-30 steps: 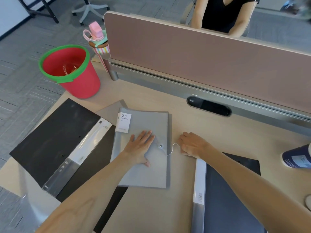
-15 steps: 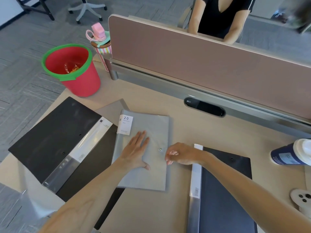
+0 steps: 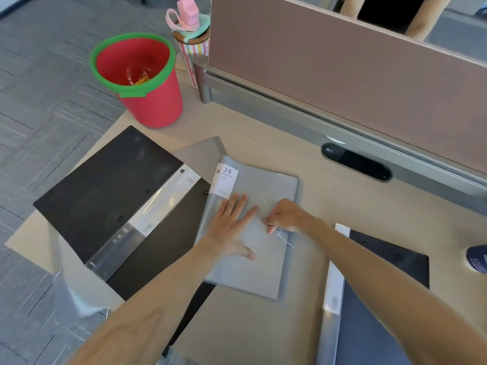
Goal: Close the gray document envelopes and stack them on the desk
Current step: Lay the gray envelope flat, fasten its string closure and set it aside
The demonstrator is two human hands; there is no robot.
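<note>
A gray document envelope [image 3: 263, 188] with a white "20 pockets" label lies flat in the middle of the desk [image 3: 290, 133]. A second gray sheet or envelope [image 3: 200, 154] sticks out from under its far left corner. My left hand [image 3: 232, 225] presses flat on the envelope, fingers spread. My right hand [image 3: 286, 216] is at the round button near the envelope's right edge, fingers pinched on the thin white closure string [image 3: 287, 241], which trails toward me.
An open black folder [image 3: 105, 185] lies at the left, a dark folder [image 3: 382, 299] at the right front. A red bucket with a green rim [image 3: 147, 83] stands far left beside a striped bottle [image 3: 189, 35]. A partition [image 3: 342, 61] bounds the back; a person sits behind it.
My right hand moved left from the desk beside the envelope onto its button, taking the string with it. The left hand stayed pressed on the envelope. The camera shifted.
</note>
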